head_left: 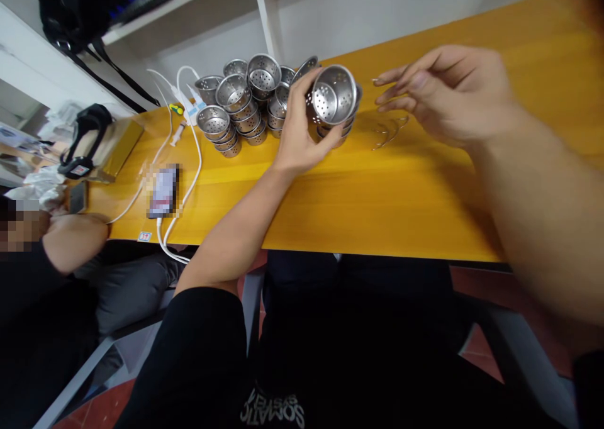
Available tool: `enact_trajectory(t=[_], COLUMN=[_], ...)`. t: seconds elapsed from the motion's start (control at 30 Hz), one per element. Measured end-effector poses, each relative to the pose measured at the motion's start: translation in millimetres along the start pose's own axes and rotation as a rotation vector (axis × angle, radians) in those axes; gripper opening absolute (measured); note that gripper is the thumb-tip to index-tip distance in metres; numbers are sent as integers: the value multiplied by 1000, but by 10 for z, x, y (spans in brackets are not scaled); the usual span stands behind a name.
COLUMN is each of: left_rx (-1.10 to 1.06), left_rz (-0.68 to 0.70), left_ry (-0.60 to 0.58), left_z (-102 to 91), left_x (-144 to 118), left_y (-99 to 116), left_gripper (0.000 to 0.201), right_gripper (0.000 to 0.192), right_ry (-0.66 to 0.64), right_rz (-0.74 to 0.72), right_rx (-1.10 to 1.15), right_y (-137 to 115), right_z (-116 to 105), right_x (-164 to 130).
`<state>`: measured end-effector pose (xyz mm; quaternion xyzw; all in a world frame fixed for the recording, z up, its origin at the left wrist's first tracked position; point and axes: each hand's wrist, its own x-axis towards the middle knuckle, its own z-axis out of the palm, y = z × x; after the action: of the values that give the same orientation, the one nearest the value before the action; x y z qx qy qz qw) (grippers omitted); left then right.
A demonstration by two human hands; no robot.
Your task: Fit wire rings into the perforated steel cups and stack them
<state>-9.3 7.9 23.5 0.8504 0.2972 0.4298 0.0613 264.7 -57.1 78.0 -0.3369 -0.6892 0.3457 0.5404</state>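
Observation:
My left hand (299, 133) grips a small perforated steel cup (334, 94), tilted so its holed bottom faces me, just above the yellow table (377, 196). More such cups sit under it. My right hand (446, 92) hovers to the right with fingers spread and a thin wire piece at its fingertips (376, 80); whether it pinches the wire I cannot tell. Several bent wire handles (389, 132) lie on the table below that hand. Stacks of the same steel cups (238, 111) stand to the left of my left hand.
A phone (163, 190) with white cables (182, 228) lies at the table's left. A box with a black strap (94, 143) sits at the far left. Another person's arm (75, 237) rests on the left edge. White shelving (264, 7) stands behind.

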Motion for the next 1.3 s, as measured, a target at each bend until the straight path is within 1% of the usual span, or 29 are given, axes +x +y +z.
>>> enact_trajectory(t=[0.03, 0.07, 0.1, 0.13, 0.2, 0.27, 0.33, 0.4, 0.47, 0.5, 0.53, 0.6, 0.63, 0.7, 0.8, 0.9, 0.97, 1.1, 1.2, 1.3], left_rx=[4, 4, 0, -11, -58, -139, -212, -228, -219, -220, -228, -247, -249, -231, -182, -185, -200, -180, -210, -269], left_rz=[-10, -26, -51, -83, -152, -205, -225, -205, -184, -184, -189, -204, -207, -202, -189, -198, -193, -159, -170, -184], left_ry=[10, 31, 59, 90, 139, 164, 158, 90, 38, 44, 71, 130, 135, 108, 75, 72, 59, -3, -39, -56], left_z=[17, 32, 43, 52, 71, 98, 140, 191, 247, 274, 298, 332, 342, 344, 334, 345, 366, 396, 394, 383], left_x=[-3, -4, -4, -3, 5, 18, 35, 56, 77, 87, 95, 110, 115, 122, 124, 118, 110, 88, 80, 81], left_y=[-54, -105, -152, -190, -239, -258, -263, -266, -265, -261, -253, -228, -211, -178, -150, -173, -209, -279, -300, -294], left_gripper=[91, 91, 92, 94, 98, 100, 99, 94, 89, 88, 88, 89, 89, 86, 80, 77, 79, 86, 88, 88], right_gripper=[46, 50, 53, 55, 51, 46, 42, 43, 51, 58, 66, 74, 75, 71, 66, 63, 62, 61, 61, 57], right_ry=[19, -1, -68, -176, -347, -411, -378, -265, -107, -57, -43, -73, -97, -122, -113, -88, -73, -63, -68, -56], right_rz=[-27, -53, -62, -49, -1, 14, 4, -15, -54, -95, -147, -246, -283, -321, -346, -376, -391, -387, -371, -370], right_rx=[-168, -360, -523, -627, -712, -752, -792, -812, -762, -712, -665, -600, -586, -585, -587, -560, -533, -493, -476, -434], right_y=[111, 237, 373, 508, 729, 829, 782, 628, 443, 363, 298, 221, 206, 201, 209, 209, 211, 230, 242, 236], right_z=[-55, -120, -190, -259, -369, -412, -378, -279, -143, -73, -5, 111, 156, 219, 253, 249, 243, 246, 255, 264], right_x=[9, 20, 33, 46, 70, 80, 70, 43, 12, -1, -10, -19, -19, -19, -18, -15, -11, -9, -14, -16])
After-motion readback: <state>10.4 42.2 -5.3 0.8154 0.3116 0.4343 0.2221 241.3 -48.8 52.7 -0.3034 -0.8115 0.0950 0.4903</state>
